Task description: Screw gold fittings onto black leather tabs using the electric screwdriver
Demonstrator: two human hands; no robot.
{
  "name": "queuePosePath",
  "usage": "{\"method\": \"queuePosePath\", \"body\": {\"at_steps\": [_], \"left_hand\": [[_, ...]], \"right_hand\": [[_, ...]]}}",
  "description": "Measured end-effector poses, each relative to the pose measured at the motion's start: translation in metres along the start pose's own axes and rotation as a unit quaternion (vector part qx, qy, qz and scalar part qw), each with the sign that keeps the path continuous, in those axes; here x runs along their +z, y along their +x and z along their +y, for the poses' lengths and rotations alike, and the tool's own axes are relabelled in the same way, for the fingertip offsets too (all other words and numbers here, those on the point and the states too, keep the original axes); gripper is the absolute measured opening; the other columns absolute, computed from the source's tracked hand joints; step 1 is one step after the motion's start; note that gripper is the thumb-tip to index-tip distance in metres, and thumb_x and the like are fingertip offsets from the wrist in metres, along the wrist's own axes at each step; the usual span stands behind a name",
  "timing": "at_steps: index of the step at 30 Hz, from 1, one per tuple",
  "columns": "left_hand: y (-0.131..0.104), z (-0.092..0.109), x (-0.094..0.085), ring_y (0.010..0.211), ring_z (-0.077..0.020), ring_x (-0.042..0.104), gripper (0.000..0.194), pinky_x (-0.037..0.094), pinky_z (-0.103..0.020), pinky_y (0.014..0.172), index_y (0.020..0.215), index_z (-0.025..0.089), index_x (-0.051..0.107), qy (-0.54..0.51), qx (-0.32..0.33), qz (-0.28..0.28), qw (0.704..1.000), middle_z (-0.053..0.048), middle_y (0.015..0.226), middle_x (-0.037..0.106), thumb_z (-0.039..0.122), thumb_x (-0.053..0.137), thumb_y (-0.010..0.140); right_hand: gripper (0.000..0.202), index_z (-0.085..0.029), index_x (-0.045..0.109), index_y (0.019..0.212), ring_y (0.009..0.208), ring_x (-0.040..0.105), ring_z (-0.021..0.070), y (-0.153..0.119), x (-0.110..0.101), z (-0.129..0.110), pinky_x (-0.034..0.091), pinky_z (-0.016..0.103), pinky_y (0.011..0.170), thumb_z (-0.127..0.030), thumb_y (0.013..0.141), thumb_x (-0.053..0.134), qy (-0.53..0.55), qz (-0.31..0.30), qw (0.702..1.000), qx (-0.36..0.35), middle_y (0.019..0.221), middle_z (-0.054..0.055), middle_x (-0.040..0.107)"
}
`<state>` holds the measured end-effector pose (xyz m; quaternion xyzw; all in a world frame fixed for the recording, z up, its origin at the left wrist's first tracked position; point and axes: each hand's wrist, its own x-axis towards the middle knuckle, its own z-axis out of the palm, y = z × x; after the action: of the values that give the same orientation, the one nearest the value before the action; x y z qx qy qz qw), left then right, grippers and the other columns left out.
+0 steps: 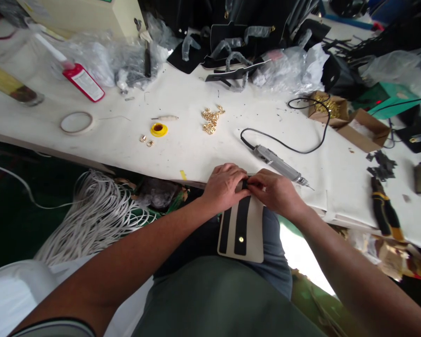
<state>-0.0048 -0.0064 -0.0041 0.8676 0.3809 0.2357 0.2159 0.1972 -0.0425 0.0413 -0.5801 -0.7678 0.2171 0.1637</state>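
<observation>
A beige panel with rounded corners rests across my lap, its far end at the table's front edge. Two black straps run along it, and a small gold stud shows near one strap's close end. My left hand is closed over the panel's far end. Beside it, my right hand pinches the black strap's far end, fingertips meeting those of my left hand. Whatever small part may sit between the fingertips is hidden. Just past my right hand lies a grey electric screwdriver.
Gold metal fittings lie in a pile mid-table, left of the screwdriver's cord. A yellow ring-shaped pot, tape roll and red bottle stand left. Pliers and cardboard boxes are right. Black leather pieces crowd the back.
</observation>
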Motion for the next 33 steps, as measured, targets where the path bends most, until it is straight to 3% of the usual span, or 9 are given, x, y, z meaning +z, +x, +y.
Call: {"method": "queuePosePath", "body": {"at_steps": [7,12,14,17,21,27,33], "left_hand": [[0.0,0.001,-0.003,0.132,-0.0296,0.058,0.036,0.044,-0.048,0.108,0.115,0.022,0.071,-0.005,-0.003,-0.013,1.0,-0.007,0.131,0.075,0.046,0.081,0.09],[0.0,0.0,-0.002,0.131,-0.0292,0.058,0.039,0.044,-0.048,0.108,0.116,0.021,0.071,-0.006,0.006,-0.003,1.0,-0.007,0.13,0.076,0.047,0.082,0.089],[-0.001,-0.001,-0.001,0.131,-0.0289,0.058,0.038,0.044,-0.048,0.108,0.116,0.022,0.071,-0.009,0.002,-0.002,1.0,-0.006,0.13,0.076,0.045,0.083,0.088],[-0.002,-0.002,0.0,0.131,-0.0284,0.059,0.037,0.044,-0.047,0.108,0.116,0.023,0.07,-0.013,0.001,-0.001,1.0,-0.005,0.13,0.076,0.043,0.084,0.088],[-0.003,-0.001,-0.002,0.131,-0.0283,0.059,0.035,0.044,-0.047,0.109,0.115,0.025,0.07,-0.012,0.006,0.01,1.0,-0.004,0.129,0.076,0.038,0.085,0.086],[0.001,0.0,-0.007,0.128,-0.0295,0.062,0.032,0.046,-0.048,0.108,0.111,0.027,0.069,-0.008,0.009,0.026,1.0,-0.004,0.127,0.077,0.028,0.086,0.084],[0.005,0.0,-0.009,0.126,-0.0312,0.064,0.028,0.049,-0.051,0.105,0.111,0.026,0.069,0.011,0.022,0.021,0.999,-0.005,0.126,0.077,0.027,0.083,0.086]], "right_hand": [[0.009,-0.023,0.072,0.082,0.066,0.062,0.0154,0.011,-0.006,0.007,0.046,0.029,0.063,-0.032,0.084,0.072,0.062,-0.064,0.994,0.057,0.079,0.001,0.072],[0.015,-0.021,0.074,0.087,0.068,0.062,0.0149,0.007,-0.01,0.007,0.047,0.028,0.064,-0.036,0.087,0.072,0.13,-0.06,0.988,0.06,0.08,0.001,0.073],[0.017,-0.021,0.074,0.088,0.071,0.063,0.0158,0.002,-0.015,0.008,0.048,0.029,0.066,-0.038,0.09,0.071,0.152,-0.024,0.986,0.058,0.081,0.001,0.072],[0.018,-0.021,0.073,0.088,0.072,0.063,0.0172,-0.008,-0.026,0.019,0.05,0.031,0.069,-0.039,0.091,0.071,0.124,0.092,0.985,0.081,0.081,0.002,0.072],[0.018,-0.022,0.073,0.087,0.072,0.065,0.0199,-0.026,-0.041,0.055,0.052,0.035,0.073,-0.04,0.088,0.07,0.018,0.209,0.964,0.166,0.085,0.004,0.073],[0.021,-0.022,0.074,0.085,0.078,0.068,0.023,-0.058,-0.053,0.114,0.051,0.037,0.076,-0.04,0.087,0.063,-0.042,0.21,0.939,0.269,0.088,0.007,0.076],[0.018,-0.023,0.075,0.086,0.077,0.067,0.022,-0.08,-0.054,0.138,0.048,0.034,0.071,-0.036,0.087,0.063,-0.053,0.229,0.929,0.287,0.088,0.007,0.076]]}}
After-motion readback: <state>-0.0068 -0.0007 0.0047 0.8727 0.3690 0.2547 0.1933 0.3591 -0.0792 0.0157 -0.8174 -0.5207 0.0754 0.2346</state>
